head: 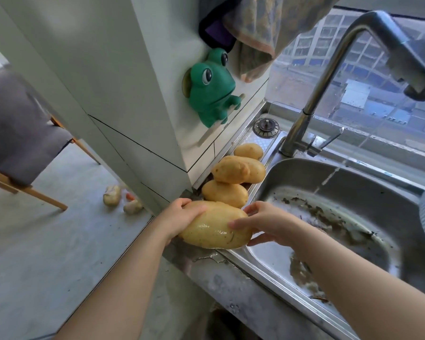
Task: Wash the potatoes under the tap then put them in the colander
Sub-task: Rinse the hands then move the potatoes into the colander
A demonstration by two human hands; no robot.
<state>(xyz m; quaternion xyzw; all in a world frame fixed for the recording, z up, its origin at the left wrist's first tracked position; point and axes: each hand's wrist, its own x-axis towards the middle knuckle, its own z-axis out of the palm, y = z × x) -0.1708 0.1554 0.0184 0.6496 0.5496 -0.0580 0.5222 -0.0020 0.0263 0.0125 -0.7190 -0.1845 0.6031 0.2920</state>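
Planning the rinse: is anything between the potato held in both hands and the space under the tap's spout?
Nothing visible does. The held potato sits at the left rim of the sink; the basin between it and the tap spout holds only dirt on its floor. The other potatoes lie on the ledge behind, off that path.

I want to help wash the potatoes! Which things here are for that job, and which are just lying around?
For the job: the big potato, held by the left hand and the right hand; other potatoes on the ledge; tap; sink.

Just lying about: green frog; towel; chair; drain strainer; bits on the floor.
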